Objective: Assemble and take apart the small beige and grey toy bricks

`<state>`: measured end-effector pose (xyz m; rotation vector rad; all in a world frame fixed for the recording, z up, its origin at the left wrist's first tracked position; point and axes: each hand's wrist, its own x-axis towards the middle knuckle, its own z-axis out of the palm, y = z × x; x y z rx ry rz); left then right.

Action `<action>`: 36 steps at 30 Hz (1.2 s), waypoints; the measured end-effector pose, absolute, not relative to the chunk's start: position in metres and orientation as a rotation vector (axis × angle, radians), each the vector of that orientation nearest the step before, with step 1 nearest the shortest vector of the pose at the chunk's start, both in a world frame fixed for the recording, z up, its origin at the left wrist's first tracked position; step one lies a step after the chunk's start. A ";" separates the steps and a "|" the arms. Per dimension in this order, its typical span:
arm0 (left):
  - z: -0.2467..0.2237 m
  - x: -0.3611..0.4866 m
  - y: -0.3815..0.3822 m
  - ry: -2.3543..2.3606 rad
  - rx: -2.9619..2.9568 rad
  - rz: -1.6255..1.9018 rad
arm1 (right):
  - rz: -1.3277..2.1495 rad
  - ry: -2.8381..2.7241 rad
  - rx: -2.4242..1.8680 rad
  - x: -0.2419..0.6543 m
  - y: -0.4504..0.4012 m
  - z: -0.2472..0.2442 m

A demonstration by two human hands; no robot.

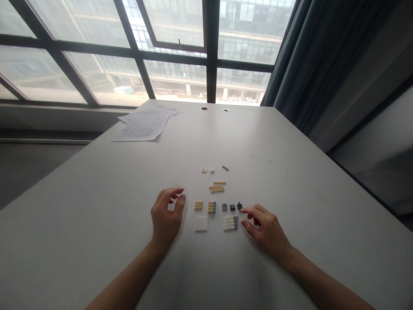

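Observation:
Both hands rest on the white table, one on each side of small building bricks. My left hand is open, thumb and fingers apart, left of a tan plate. My right hand is open too, its index fingertip at or just beside a small black piece. Between the hands lie a tan-and-grey block, a grey piece and a black brick. Nearer to me are a smooth white tile and a white studded plate with a dark grey piece along its right side.
Farther back lie long tan strips, small white pieces and a thin grey strip. Printed papers overlap at the table's far left edge. Two round holes sit near the far edge, before a window. A dark curtain hangs right.

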<state>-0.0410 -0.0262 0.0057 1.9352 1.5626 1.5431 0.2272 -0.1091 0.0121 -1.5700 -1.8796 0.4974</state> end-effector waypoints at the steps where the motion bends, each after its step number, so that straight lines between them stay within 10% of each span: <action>1: 0.005 -0.041 -0.026 1.571 1.914 1.544 | 0.498 -1.879 -1.570 0.227 -0.109 0.012; 36: 0.000 -0.044 -0.021 1.591 1.788 1.499 | 0.311 -1.577 -1.428 0.223 -0.105 0.010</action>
